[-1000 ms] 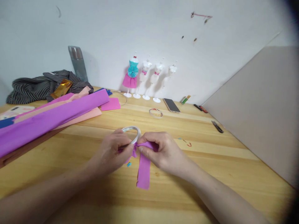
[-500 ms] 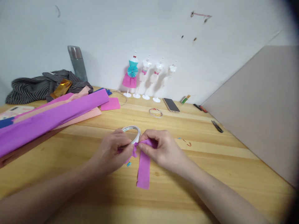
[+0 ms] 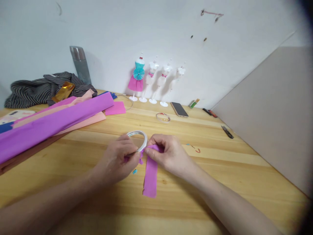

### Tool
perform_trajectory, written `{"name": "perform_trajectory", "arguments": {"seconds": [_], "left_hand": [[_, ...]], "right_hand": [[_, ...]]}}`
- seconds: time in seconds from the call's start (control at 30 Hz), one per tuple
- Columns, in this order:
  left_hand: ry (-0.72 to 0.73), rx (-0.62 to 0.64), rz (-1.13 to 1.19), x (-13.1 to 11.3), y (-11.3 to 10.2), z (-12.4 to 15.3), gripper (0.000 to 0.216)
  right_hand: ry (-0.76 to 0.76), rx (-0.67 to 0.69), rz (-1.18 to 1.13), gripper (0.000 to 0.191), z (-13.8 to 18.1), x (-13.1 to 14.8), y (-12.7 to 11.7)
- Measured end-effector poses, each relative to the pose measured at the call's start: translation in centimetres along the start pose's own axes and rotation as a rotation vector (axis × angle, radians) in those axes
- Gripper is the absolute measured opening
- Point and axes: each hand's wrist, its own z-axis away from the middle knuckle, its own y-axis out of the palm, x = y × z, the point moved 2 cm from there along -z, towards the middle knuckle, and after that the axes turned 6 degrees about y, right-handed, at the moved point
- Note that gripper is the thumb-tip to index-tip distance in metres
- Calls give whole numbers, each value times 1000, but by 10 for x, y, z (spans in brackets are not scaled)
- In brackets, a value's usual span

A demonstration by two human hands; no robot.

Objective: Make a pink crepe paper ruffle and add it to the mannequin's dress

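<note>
From a distance, I am looking down at two bare hands working close together at a wooden tabletop [image 3: 110,202]. The left hand [image 3: 117,156] is gripping a white ring of tape [image 3: 145,140] by its near side, fingers pressed tight, and small ruffles of a purple strip [image 3: 150,178] are bunching under the ring's edge. The right hand [image 3: 166,150] is sitting just beside it, thumb and fingers pinching the same strip, whose loose end is hanging down below that hand. I am judging the work as partway along: a short part is showing ruffles, while the longer loose part is hanging flat, seemingly waiting. A blue scrap [image 3: 134,171] is lying nearby. At the back, one mannequin [image 3: 136,84] is wearing a blue top and pink skirt, and three barer mannequins [image 3: 153,68] are standing beside it.
</note>
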Motion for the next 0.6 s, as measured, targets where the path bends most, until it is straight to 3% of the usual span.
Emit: {"name": "perform_trajectory", "arguments": {"seconds": [0.27,0.6], "left_hand": [[100,-26,-57,0,0,-1,33],[-205,75,201,-7,-11,-7,37]], "right_hand": [[30,20,-47,22,-3,-4,6],[-8,50,-73,15,0,3,-8]]}}
